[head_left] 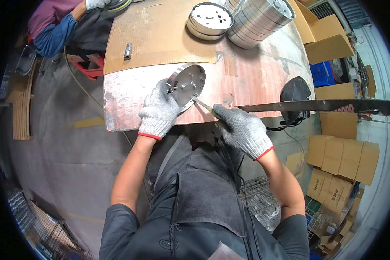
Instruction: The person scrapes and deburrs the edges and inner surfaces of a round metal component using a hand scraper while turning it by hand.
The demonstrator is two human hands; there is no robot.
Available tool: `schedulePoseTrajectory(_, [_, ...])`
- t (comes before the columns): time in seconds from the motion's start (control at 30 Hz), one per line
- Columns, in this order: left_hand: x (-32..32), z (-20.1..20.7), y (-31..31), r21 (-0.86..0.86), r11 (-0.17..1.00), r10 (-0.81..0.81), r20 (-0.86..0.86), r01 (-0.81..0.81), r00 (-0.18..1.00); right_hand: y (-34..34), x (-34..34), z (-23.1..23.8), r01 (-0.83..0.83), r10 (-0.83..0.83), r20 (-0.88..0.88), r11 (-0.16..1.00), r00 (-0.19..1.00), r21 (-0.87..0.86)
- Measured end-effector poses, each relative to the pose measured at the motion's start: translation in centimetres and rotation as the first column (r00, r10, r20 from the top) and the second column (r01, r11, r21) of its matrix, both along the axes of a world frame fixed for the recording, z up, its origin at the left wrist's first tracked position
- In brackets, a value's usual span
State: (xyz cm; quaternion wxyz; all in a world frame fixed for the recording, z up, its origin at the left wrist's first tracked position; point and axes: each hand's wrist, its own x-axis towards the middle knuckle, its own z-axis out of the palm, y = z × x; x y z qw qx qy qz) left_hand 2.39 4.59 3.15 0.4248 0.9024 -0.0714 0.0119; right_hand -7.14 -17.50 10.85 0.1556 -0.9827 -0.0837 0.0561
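left hand (159, 112): grips the round metal disc (187, 85), tilted on the table (255, 73)
right hand (242, 128): closed around a thin tool (202, 104) (tip at disc's near edge); stacked discs (258, 19) far right

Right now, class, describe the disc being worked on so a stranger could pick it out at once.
Start at the worn reddish wooden table. Near its front edge, the left hand tilts a round silver metal disc up on edge. Unlike the stacked metal discs lying flat at the back, a thin tool touches it.

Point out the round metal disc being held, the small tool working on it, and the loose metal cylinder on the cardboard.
Round metal disc (188, 84): head view, on its inner face.
Small tool (202, 105): head view, on its shaft.
Metal cylinder (127, 50): head view, on its side.
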Motion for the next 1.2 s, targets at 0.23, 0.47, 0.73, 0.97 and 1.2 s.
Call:
schedulePoseTrajectory(0.23, [-0.7,1.0,-0.7,-0.077,0.995,-0.058,0.078,0.064,0.995,0.2,0.5,0.7,-0.031,0.030,-0.028,0.999,0.999,-0.034])
schedulePoseTrajectory(0.47, [-0.5,0.5,-0.4,0.033,0.996,-0.080,0.055,0.079,0.995,1.9,1.8,2.3,-0.093,0.068,-0.135,0.978,0.988,-0.188])
schedulePoseTrajectory(0.73, [2.3,-2.9,1.9,0.142,0.989,-0.001,-0.201,0.030,0.980,1.9,1.2,-0.2,-0.042,0.025,-0.082,0.977,0.996,-0.210])
schedulePoseTrajectory(0.97, [2.9,-2.1,1.7,0.055,0.998,-0.004,-0.299,0.022,0.954,1.1,-0.5,-3.9,0.056,-0.057,0.084,0.998,0.995,0.018])
schedulePoseTrajectory(1.2, [3.3,-1.9,2.1,-0.180,0.983,-0.054,-0.455,-0.033,0.889,0.2,-0.3,-5.6,0.123,-0.137,0.023,0.942,0.990,0.314])
